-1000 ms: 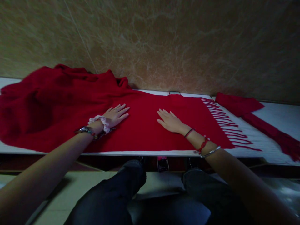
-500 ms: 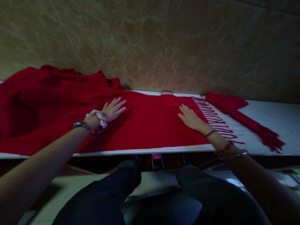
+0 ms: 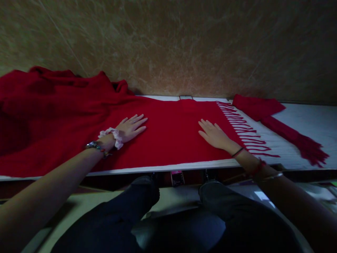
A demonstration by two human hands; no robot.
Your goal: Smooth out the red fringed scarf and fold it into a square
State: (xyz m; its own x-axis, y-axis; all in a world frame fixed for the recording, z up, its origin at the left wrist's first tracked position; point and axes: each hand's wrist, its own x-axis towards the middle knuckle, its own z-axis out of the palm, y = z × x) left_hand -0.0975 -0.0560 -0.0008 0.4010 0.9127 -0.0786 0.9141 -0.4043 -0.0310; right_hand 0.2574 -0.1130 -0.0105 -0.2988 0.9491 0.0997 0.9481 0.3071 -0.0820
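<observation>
Two dark trouser legs (image 3: 113, 214) nearest, below edge level; between them, a small dark-and-pink item (image 3: 178, 178), identity unclear. Next outward: near edge of white tabletop (image 3: 310, 119), running left to right across the front of the body.

Above that edge: left hand (image 3: 131, 128), palm down, fingers extended and fanned apart, pointing away and to the right. Pale scrunchie (image 3: 112, 135) on left wrist. Right hand (image 3: 214, 135), likewise palm down, fingers straight and only slightly parted, pointing away and to the left. No pinch at either side. Both apparently resting on red fringed cloth (image 3: 171, 130); pressure not determinable.

Position of cloth: directly beneath both hands, on tabletop. Long axis left to right, parallel to near edge, crosswise to the reach. Flat, smooth span between the hands. Bunched length (image 3: 52, 95) to the left, nearer left hand. Fringe (image 3: 244, 130) to the right, nearer right hand, strands fanned over white surface. Governing relation, by judgement: right hand toward fringed end, left hand toward bunched end.

Beyond the fringe, at right: second red piece (image 3: 259, 107), folded over at far side, fringed tail slanting nearer; contact with fringe not determinable. Farthest: brown marbled surface (image 3: 158, 42) behind tabletop.
</observation>
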